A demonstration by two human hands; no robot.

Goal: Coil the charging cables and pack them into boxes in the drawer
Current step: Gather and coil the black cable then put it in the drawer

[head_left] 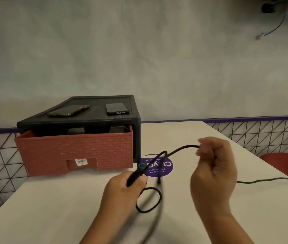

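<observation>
Hands grip black cable (180,150): left hand (125,187) pinches coil, right hand (213,169) pinches strand.

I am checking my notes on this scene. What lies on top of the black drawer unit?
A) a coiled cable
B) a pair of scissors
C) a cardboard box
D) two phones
D: the left phone and the right phone lie flat on top of the black drawer unit.

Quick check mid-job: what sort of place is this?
Likely a shared pantry or canteen: a purple keep-clean sticker on the white table, a red chair beside it, and a tiled wall band.
</observation>
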